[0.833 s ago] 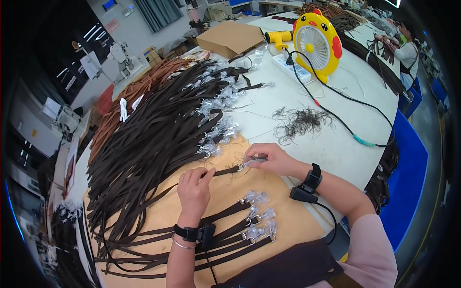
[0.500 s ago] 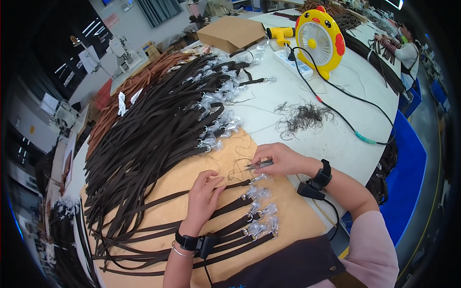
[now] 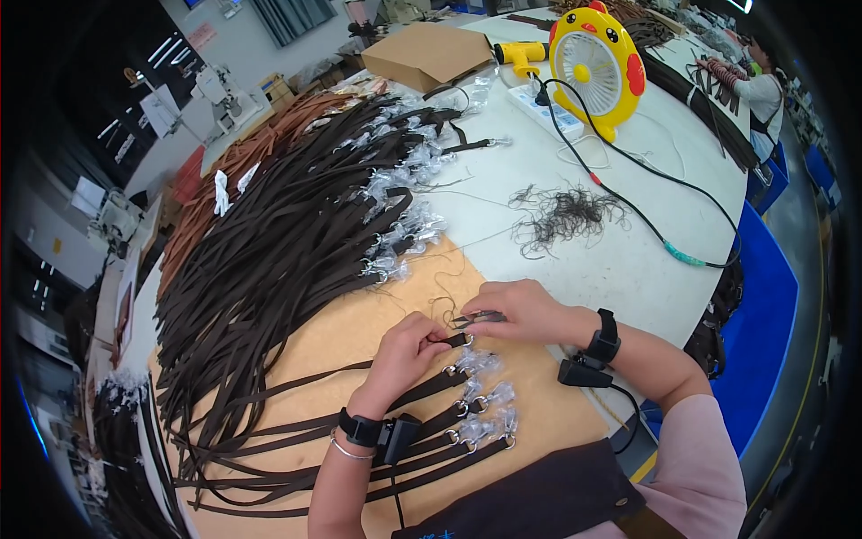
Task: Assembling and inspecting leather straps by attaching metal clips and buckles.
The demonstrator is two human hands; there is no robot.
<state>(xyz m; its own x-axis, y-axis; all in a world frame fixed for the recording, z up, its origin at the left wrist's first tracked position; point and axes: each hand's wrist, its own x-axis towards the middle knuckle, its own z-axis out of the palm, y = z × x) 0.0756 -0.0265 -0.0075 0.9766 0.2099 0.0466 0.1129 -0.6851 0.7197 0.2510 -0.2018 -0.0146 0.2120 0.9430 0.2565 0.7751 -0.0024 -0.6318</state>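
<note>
My left hand (image 3: 402, 355) pinches a dark brown strap (image 3: 459, 341) close to its end, where a metal ring shows. Just to the right, my right hand (image 3: 530, 313) is closed around small metal thread snips (image 3: 480, 318), whose tips are beside that strap end. Loose dark threads (image 3: 442, 301) curl on the tan sheet (image 3: 557, 404) beyond the tips. Nearer to me lie several more dark straps (image 3: 431, 388), side by side, their ring ends in clear plastic wrap (image 3: 503, 393).
A large heap of dark straps (image 3: 269, 216) covers the left, with brown ones behind. Cut threads (image 3: 567, 217) lie on the white table. Farther back are a cardboard box (image 3: 426, 56), a yellow fan (image 3: 597, 72) and its cable. A blue bin (image 3: 763, 305) and another person (image 3: 763, 99) are at right.
My left hand has moved right and closed on the strap near its ring end. My right hand has brought the snips slightly left and down toward it.
</note>
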